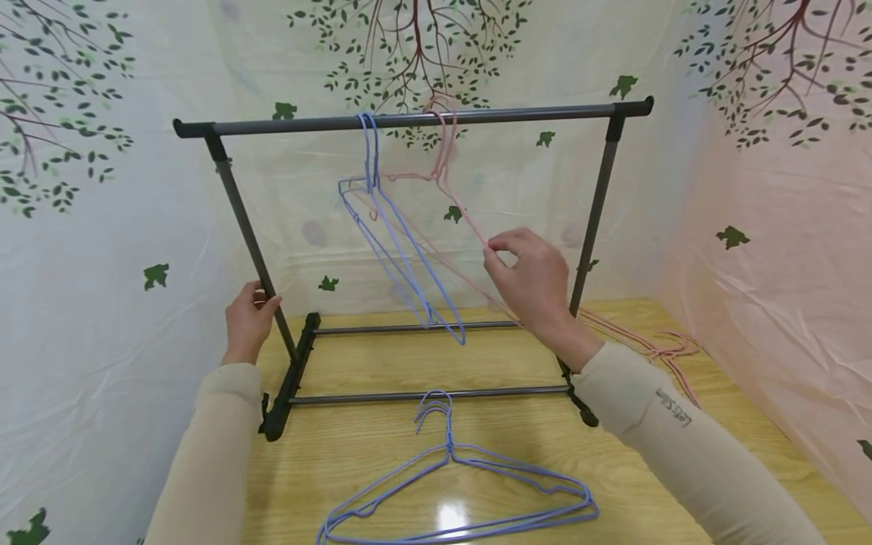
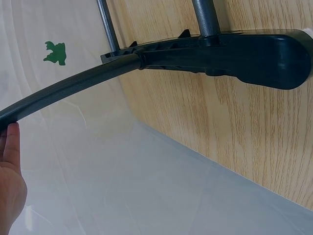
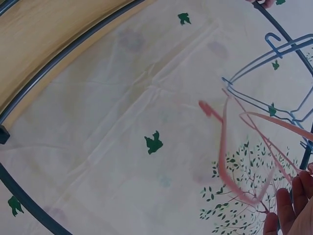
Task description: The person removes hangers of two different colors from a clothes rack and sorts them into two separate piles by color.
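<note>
My right hand (image 1: 534, 284) pinches the sloping arm of a pink hanger (image 1: 466, 216) whose hook is over the top bar of a dark clothes rack (image 1: 293, 125). A second pink hook shows close to it; how many pink hangers hang there, I cannot tell. Just left of them on the same bar hang two blue hangers (image 1: 402, 250), turned at an angle. My left hand (image 1: 250, 322) holds the rack's left upright low down, thumb in front and fingers partly hidden behind it. In the right wrist view, the pink hanger (image 3: 222, 147) looks blurred beside the fingers.
Several blue hangers (image 1: 450, 454) lie stacked on the wooden table (image 1: 381, 363) in front of the rack. More pink hangers (image 1: 654, 348) lie at the right, behind the right forearm. A printed cloth (image 1: 136, 325) covers the walls behind and beside.
</note>
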Motion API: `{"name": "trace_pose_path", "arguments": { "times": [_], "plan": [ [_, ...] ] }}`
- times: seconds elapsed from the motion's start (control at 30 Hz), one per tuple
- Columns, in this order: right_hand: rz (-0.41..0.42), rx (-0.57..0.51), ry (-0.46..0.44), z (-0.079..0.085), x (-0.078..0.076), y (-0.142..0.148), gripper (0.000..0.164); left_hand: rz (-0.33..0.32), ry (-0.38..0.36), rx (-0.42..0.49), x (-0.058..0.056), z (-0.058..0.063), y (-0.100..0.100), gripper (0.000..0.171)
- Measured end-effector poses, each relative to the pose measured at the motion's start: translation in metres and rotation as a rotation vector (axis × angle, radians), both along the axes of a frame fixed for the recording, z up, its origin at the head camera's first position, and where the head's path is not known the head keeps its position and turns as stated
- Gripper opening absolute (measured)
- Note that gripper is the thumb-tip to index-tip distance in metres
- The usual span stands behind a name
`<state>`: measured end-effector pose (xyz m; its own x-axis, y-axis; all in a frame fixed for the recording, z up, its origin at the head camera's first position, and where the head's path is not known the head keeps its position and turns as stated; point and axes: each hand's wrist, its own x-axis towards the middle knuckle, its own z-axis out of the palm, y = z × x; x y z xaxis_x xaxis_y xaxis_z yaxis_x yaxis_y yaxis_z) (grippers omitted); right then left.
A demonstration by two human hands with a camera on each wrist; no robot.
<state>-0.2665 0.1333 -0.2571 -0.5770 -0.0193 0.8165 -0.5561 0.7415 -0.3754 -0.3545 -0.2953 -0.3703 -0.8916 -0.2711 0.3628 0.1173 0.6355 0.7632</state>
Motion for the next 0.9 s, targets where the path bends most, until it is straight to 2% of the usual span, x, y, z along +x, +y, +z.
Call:
{"name": "trace_pose_path", "arguments": {
  "times": [0.33,0.5,0.9],
  "plan": [
    [0.021,0.073,0.092,-0.021,0.005,0.007,0.013,0.005,-0.004,0.003,-0.001,-0.001,0.0,0.042],
    [0.003,0.104,0.126,-0.035,0.008,0.013,0.011,0.008,-0.007,-0.007,-0.001,-0.001,0.0,0.041],
    [0.068,0.098,0.184,-0.07,0.018,0.034,0.01,0.0,0.006,-0.004,0.001,-0.001,0.0,0.042]
  ]
}}
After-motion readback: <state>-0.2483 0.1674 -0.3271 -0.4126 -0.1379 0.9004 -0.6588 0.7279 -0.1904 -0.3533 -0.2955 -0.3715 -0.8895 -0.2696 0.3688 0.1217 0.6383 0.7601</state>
